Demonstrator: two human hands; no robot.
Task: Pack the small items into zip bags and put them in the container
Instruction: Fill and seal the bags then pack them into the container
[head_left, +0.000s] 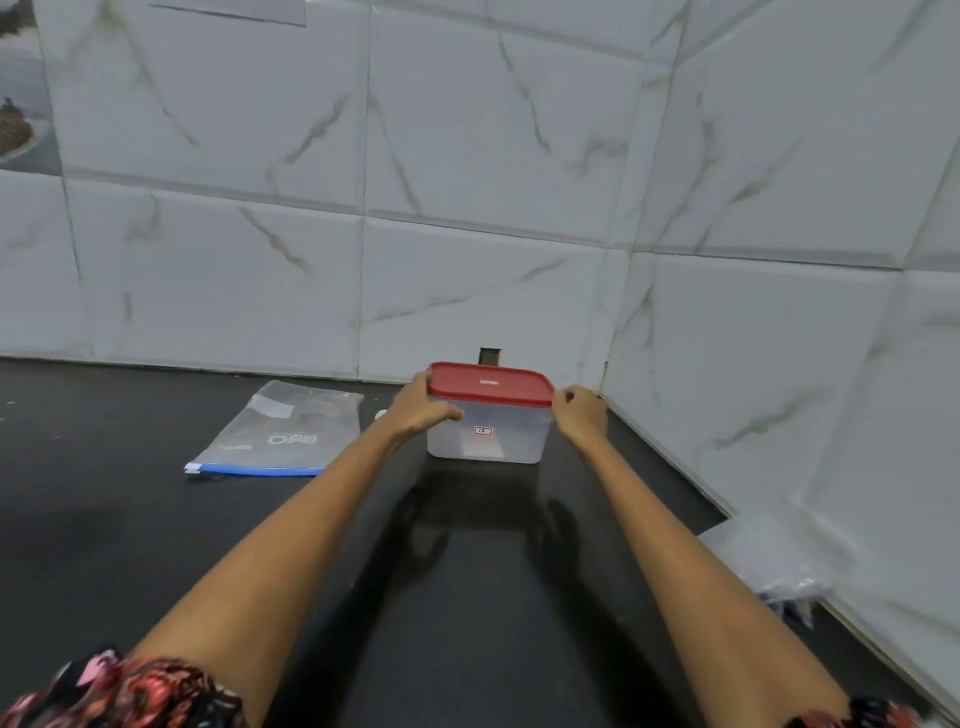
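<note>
Two patterned sleeves (119, 691) sit closest at the bottom edge, and bare forearms run up from them over the dark counter (104, 545) to a tub in the far corner.

From the left: a clear zip bag (283, 431) with a blue zip strip lies flat on the counter, well apart from the hands; it looks unfilled, though the glare makes that hard to judge. Just right of it a small pale item (382, 414) rests beside the left wrist. The left hand (421, 410) curls round the tub's left side, thumb up at the lid edge. The container (488, 431) (frosted clear walls, a small sticker on its front) stands upright against the tiled wall, its red lid (490, 383) seated flat on top. The right hand (582, 413) has its fingers curled at the lid's right corner, touching or pinching the rim. Further right, crumpled clear plastic (779, 566) lies by the wall.

The step appears to be opening the container, or drawing it closer. Next, the lid needs prying at one corner while the other hand steadies the tub.
</note>
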